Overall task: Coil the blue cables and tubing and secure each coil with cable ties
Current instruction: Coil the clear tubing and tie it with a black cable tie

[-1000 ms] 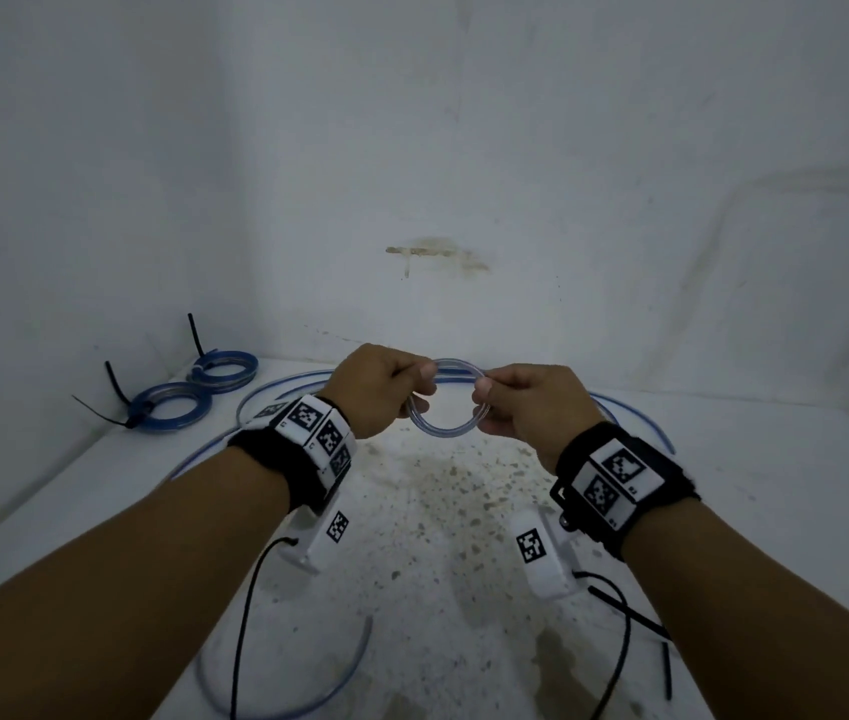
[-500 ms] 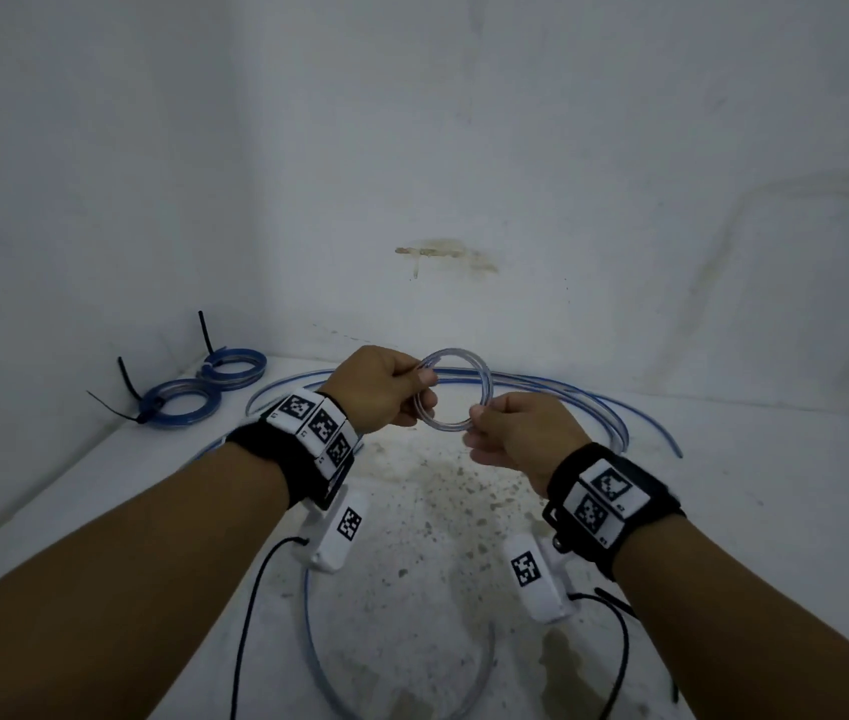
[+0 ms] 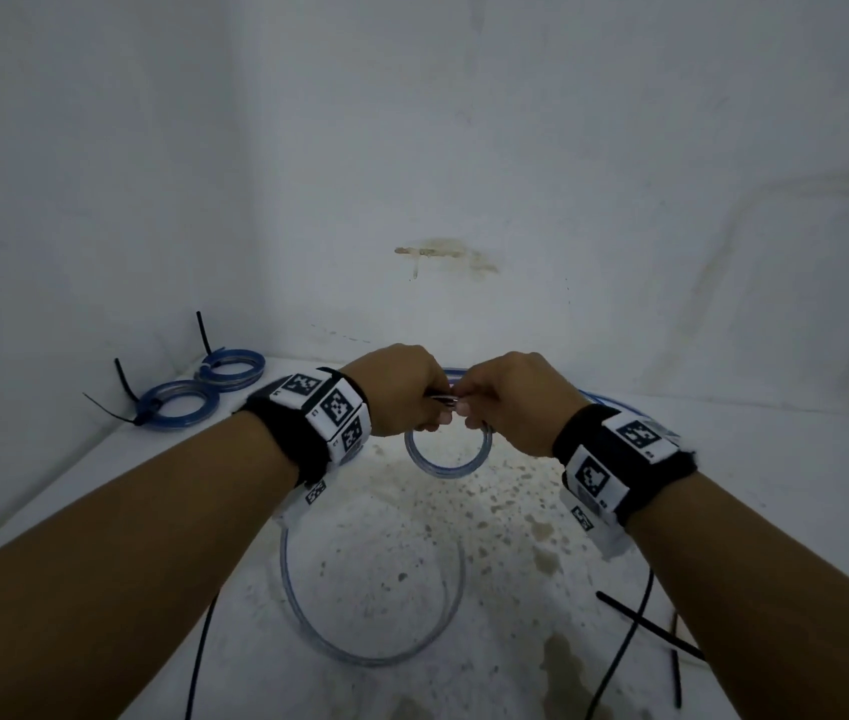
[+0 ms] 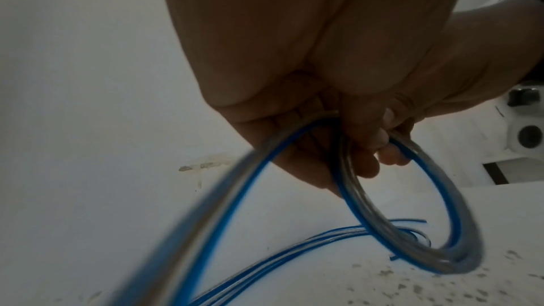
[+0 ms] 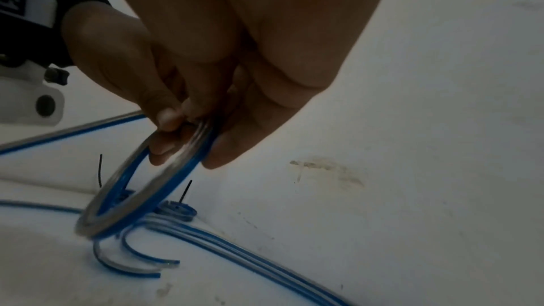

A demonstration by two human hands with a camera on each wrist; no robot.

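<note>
A small coil of clear tubing with a blue stripe hangs below both hands above the table. My left hand grips its top from the left, my right hand pinches it from the right, and the knuckles nearly meet. The left wrist view shows the coil under curled fingers, with a loose length running toward the camera. In the right wrist view the coil sits between the fingertips. The free tubing loops on the table near me.
Two finished blue coils with black cable ties lie at the back left by the wall. Loose black cable ties lie on the stained white table at the right. More blue tubing runs along the back wall.
Both hands have turned over and come together, so the coil that stood upright between them now hangs below. The free loop on the table has shifted nearer the middle.
</note>
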